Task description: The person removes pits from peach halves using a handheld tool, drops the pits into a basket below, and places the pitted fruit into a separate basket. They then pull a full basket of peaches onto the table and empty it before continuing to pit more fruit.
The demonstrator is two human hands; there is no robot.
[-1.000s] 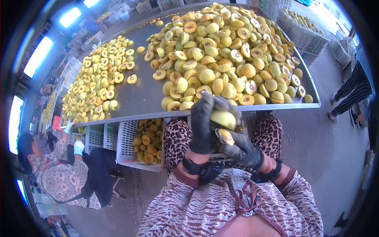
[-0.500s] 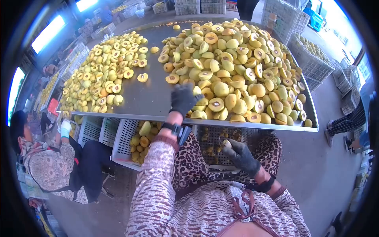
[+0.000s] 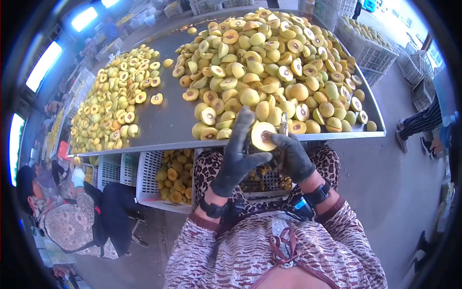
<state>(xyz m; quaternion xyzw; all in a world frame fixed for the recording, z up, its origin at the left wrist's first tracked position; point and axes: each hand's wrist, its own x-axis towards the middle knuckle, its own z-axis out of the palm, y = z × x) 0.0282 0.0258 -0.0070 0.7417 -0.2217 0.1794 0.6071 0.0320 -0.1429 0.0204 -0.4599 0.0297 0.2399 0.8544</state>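
A halved yellow fruit (image 3: 263, 136), cut face showing, is between my two gloved hands just off the table's front edge. My left hand (image 3: 238, 156) is open, fingers spread, palm beside the fruit's left side. My right hand (image 3: 292, 156) is closed, with its fingertips at the fruit's right side and a small metal tool (image 3: 284, 126) standing up from the grip. Behind them, a large heap of halved fruit (image 3: 269, 62) lies on the metal table (image 3: 163, 118). Below my hands is a crate (image 3: 269, 180) with small scraps in it.
Another heap of fruit (image 3: 110, 101) lies on the table's left part. A white crate (image 3: 144, 185) of fruit halves is below the front edge. A seated person (image 3: 72, 216) is at the left; a standing person's striped trousers (image 3: 423, 118) show at the right. Stacked crates (image 3: 368, 53) stand behind.
My left hand has come back from the heap to my right hand, which has risen. A halved fruit now shows between them. The view has shifted slightly.
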